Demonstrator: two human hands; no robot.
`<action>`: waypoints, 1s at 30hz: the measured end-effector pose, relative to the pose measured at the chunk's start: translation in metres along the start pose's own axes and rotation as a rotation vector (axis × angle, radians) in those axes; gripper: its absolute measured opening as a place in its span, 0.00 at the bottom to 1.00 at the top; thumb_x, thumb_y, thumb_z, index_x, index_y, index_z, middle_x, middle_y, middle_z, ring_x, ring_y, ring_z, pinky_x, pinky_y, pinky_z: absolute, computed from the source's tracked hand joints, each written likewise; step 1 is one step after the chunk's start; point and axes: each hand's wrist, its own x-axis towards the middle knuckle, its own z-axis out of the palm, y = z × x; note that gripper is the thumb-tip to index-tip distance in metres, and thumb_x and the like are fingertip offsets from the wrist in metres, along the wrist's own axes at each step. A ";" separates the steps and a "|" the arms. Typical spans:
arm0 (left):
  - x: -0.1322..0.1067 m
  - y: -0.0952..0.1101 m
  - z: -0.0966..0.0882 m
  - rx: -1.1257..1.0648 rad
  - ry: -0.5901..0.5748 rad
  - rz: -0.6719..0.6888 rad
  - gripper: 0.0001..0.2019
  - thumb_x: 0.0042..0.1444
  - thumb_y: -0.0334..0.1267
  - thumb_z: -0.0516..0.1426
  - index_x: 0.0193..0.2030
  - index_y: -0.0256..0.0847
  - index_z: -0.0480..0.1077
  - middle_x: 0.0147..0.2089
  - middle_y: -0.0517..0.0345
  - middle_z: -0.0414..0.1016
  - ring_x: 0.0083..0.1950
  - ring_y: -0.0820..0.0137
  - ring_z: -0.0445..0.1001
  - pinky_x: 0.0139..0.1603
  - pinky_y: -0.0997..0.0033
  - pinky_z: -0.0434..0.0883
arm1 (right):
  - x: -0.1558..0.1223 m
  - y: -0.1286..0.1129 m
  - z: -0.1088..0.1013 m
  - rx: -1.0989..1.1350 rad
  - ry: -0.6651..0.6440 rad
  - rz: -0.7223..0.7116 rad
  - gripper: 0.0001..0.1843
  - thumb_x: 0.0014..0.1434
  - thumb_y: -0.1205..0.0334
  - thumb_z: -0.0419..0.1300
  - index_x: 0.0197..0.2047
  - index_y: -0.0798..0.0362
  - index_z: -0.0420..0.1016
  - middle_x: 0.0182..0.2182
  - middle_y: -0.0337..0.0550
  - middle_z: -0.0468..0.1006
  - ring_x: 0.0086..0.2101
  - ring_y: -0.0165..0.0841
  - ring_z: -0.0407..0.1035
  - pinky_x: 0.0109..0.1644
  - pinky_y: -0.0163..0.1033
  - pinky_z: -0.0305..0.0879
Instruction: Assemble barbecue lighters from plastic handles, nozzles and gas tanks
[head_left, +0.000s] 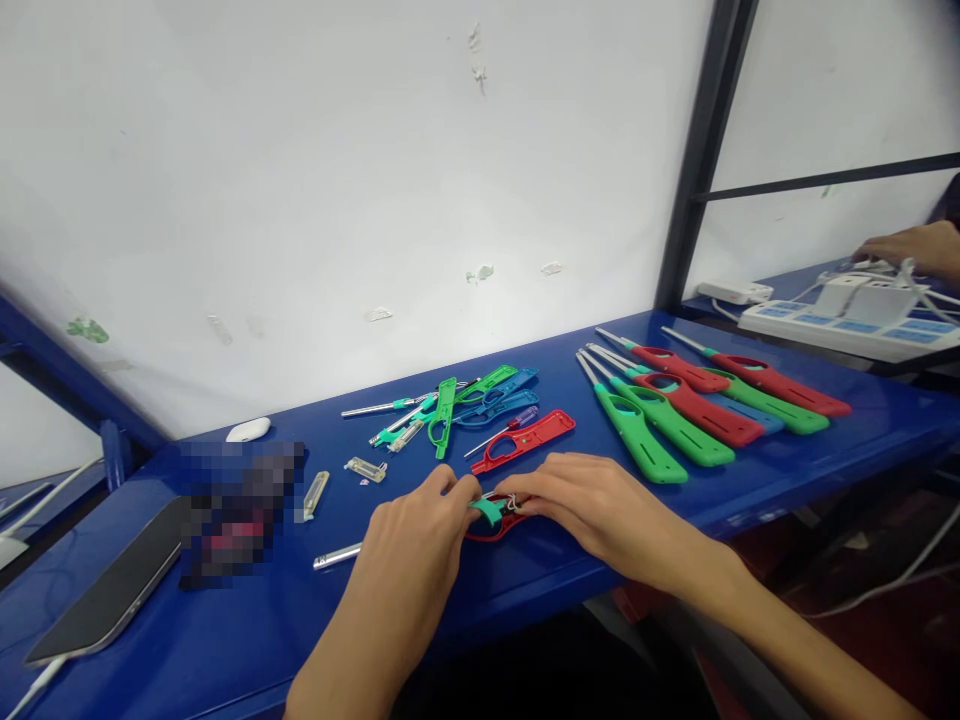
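My left hand [424, 530] is closed on a long-nosed gas lighter that lies opened up near the table's front edge. Its metal tube [336, 556] sticks out to the left below my wrist, and a teal trigger piece [489, 511] shows by my fingertips. My right hand [592, 505] pinches at the wires and small parts inside the red shell half [491, 533]; exactly what the fingertips grip is hidden. Just beyond lies another red shell half [525, 440], with a purple-handled screwdriver [517, 420] behind it.
Assembled lighters [690, 415] lie on the right. Green and blue shell halves [480, 400] with tubes are piled at the back. Clear fuel tanks [366, 469], a phone [112, 585] and a white case [248, 430] lie left. Another person's hand [911, 245] is beside a power strip [840, 325].
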 end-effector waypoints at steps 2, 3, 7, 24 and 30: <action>0.000 0.001 -0.002 0.005 -0.009 0.009 0.08 0.74 0.33 0.53 0.49 0.45 0.74 0.46 0.56 0.77 0.44 0.57 0.83 0.37 0.65 0.71 | 0.000 0.000 0.000 -0.011 0.014 -0.019 0.15 0.75 0.67 0.56 0.62 0.52 0.75 0.41 0.43 0.84 0.41 0.37 0.78 0.46 0.41 0.71; 0.000 0.001 -0.003 0.005 -0.011 0.008 0.07 0.74 0.33 0.53 0.49 0.45 0.73 0.45 0.56 0.77 0.44 0.58 0.83 0.37 0.65 0.71 | -0.001 0.000 0.000 -0.016 0.017 -0.027 0.16 0.74 0.68 0.57 0.62 0.51 0.75 0.41 0.43 0.84 0.41 0.37 0.78 0.47 0.41 0.71; -0.001 0.002 -0.004 0.025 -0.004 -0.004 0.07 0.74 0.32 0.53 0.50 0.45 0.72 0.46 0.56 0.79 0.43 0.57 0.83 0.34 0.66 0.69 | -0.002 0.003 0.000 -0.027 0.025 -0.041 0.19 0.72 0.73 0.57 0.63 0.50 0.73 0.41 0.42 0.83 0.41 0.36 0.77 0.48 0.41 0.71; 0.003 0.000 0.005 0.048 0.086 0.037 0.09 0.73 0.32 0.52 0.48 0.44 0.74 0.43 0.56 0.79 0.39 0.58 0.83 0.31 0.67 0.66 | -0.001 0.002 -0.001 0.010 0.060 -0.047 0.17 0.73 0.73 0.56 0.60 0.50 0.75 0.42 0.44 0.84 0.40 0.36 0.77 0.46 0.41 0.72; 0.002 -0.002 0.008 -0.003 0.126 0.082 0.08 0.72 0.31 0.54 0.46 0.43 0.75 0.43 0.56 0.80 0.41 0.59 0.84 0.34 0.67 0.69 | -0.003 0.004 0.000 0.024 0.055 -0.042 0.18 0.73 0.74 0.56 0.60 0.50 0.75 0.42 0.43 0.84 0.41 0.36 0.76 0.47 0.41 0.71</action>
